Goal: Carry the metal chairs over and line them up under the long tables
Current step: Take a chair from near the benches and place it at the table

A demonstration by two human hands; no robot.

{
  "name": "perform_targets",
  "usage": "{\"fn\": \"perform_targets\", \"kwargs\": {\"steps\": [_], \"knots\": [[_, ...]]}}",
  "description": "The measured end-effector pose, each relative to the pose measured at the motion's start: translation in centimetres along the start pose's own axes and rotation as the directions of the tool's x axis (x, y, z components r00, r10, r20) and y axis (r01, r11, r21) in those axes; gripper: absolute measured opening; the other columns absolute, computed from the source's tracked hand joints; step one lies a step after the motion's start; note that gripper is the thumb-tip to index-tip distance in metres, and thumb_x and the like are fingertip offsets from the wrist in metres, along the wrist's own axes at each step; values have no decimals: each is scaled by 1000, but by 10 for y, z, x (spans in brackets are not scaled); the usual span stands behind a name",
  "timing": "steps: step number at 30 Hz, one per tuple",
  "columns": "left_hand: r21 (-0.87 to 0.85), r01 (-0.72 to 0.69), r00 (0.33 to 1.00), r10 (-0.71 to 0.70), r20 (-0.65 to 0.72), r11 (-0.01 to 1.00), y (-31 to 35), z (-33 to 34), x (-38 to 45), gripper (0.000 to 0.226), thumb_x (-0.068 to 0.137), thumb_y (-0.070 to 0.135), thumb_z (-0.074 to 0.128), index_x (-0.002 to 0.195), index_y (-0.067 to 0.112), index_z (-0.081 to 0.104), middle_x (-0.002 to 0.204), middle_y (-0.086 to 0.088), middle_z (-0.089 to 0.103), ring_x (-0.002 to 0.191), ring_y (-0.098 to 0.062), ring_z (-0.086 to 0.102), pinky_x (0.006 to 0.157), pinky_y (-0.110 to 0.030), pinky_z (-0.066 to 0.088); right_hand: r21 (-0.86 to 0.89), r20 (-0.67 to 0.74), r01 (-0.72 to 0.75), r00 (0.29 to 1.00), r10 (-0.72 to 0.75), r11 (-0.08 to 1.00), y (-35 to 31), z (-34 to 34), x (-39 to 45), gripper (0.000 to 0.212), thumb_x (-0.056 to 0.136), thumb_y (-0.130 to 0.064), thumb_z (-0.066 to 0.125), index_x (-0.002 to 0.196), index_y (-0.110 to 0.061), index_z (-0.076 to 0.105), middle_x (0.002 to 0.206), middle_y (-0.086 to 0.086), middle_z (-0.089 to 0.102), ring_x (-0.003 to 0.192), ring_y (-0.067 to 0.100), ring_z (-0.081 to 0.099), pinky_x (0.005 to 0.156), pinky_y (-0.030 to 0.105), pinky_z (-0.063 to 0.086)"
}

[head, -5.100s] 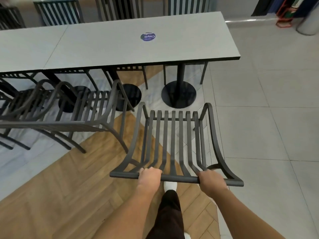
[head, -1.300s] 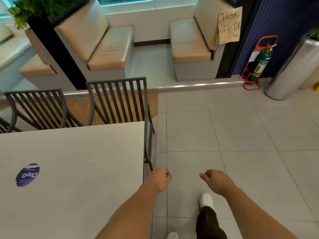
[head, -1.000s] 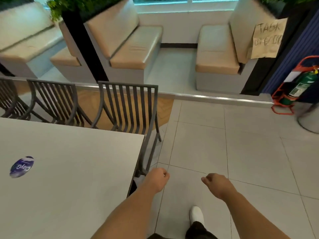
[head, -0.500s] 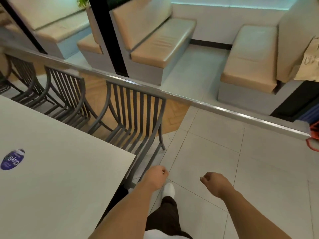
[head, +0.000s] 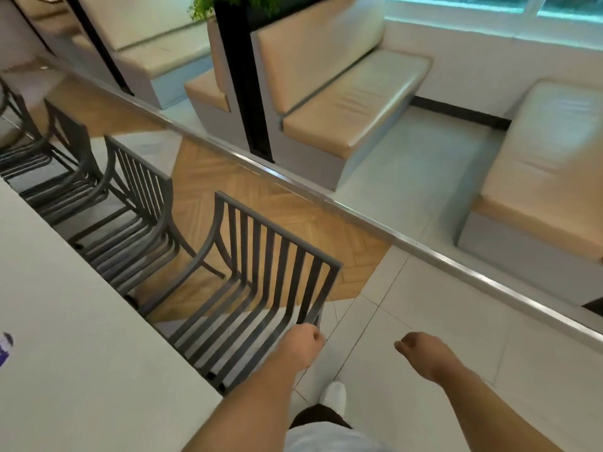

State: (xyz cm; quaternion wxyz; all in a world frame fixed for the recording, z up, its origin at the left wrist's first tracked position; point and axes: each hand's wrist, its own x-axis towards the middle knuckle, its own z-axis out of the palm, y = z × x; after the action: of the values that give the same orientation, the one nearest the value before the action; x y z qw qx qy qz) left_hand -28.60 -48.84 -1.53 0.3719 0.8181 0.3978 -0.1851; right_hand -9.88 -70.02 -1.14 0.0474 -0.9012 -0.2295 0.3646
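Three dark metal slatted chairs stand in a row along the far side of the long pale table (head: 81, 353), their seats partly under its edge. The nearest chair (head: 277, 230) is at the table's end, a second chair (head: 137, 159) and a third chair (head: 70, 132) lie further left. My left hand (head: 303, 345) is curled into a fist just beside the nearest chair's rear corner and holds nothing. My right hand (head: 421, 352) is also a fist, over the tiled floor to the right, holding nothing.
A metal floor strip (head: 359, 220) runs diagonally behind the chairs. Beyond it stand padded booth benches (head: 352, 99) and a black post with a planter (head: 244, 76). A purple sticker (head: 5, 349) shows on the table. My shoe (head: 334, 394) is on the white tiles.
Five seconds ago both hands gripped a chair's back rail; now they hold nothing. Over the last second my view has swung left round the table's end, bringing the nearest chair closer.
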Motion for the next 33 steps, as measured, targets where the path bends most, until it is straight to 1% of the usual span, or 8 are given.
{"fn": "perform_targets", "kwargs": {"steps": [3,8,11,15,17,21,26,33], "knots": [[9,25,1000,-25,-15,1000,23,-33,40,23,106,32,51,115,22,70,97,1,68,90,-13,65,79,-27,53,22,-15,45,999,-44,999,-20,-39,38,41,103,-51,47,124,-22,67,121,0,70,112,22,62,87,31,44],[1,99,993,-99,-60,995,63,-64,99,21,106,35,51,107,24,69,92,2,68,84,-13,67,82,-34,59,-3,0,90,996,-90,996,-30,-89,97,41,104,-49,46,127,-21,66,128,0,68,117,22,61,88,29,43],[6,137,987,-136,-83,991,80,-70,126,24,106,37,50,102,24,69,88,2,68,78,-11,65,72,-29,55,-71,63,101,993,-97,992,-23,-106,138,43,104,-50,47,129,-21,64,129,0,67,116,20,60,94,29,44],[16,267,953,-261,-154,964,104,-79,167,34,107,41,48,104,19,72,90,0,70,82,-16,66,74,-31,53,-204,121,172,981,-150,964,-23,-151,209,42,102,-52,46,125,-22,65,123,0,68,109,19,61,88,29,45],[-7,369,913,-364,-183,930,112,-84,183,37,106,42,48,101,15,72,89,-2,68,85,-19,68,71,-32,54,-265,148,239,967,-205,934,-32,-179,245,43,102,-53,46,125,-22,64,123,-1,68,111,19,61,91,30,47],[-91,541,805,-546,-229,836,128,-86,197,36,105,37,45,111,12,70,114,-9,70,105,-29,68,87,-37,57,-338,227,402,912,-341,851,-63,-232,309,44,102,-54,44,124,-21,65,120,-1,69,110,20,62,91,31,48],[-175,695,649,-713,-264,697,158,-90,204,29,106,26,41,115,16,67,113,-6,69,103,-26,68,86,-37,56,-416,322,560,828,-460,717,-109,-282,358,46,103,-53,44,128,-20,64,125,2,68,113,23,62,90,31,47],[-547,661,452,-855,-255,513,156,-99,209,36,106,38,39,113,16,66,98,-4,69,89,-24,67,78,-37,56,-407,449,689,722,-526,600,-180,-292,393,39,101,-47,47,125,-22,66,120,0,68,106,19,62,97,37,50]]}}
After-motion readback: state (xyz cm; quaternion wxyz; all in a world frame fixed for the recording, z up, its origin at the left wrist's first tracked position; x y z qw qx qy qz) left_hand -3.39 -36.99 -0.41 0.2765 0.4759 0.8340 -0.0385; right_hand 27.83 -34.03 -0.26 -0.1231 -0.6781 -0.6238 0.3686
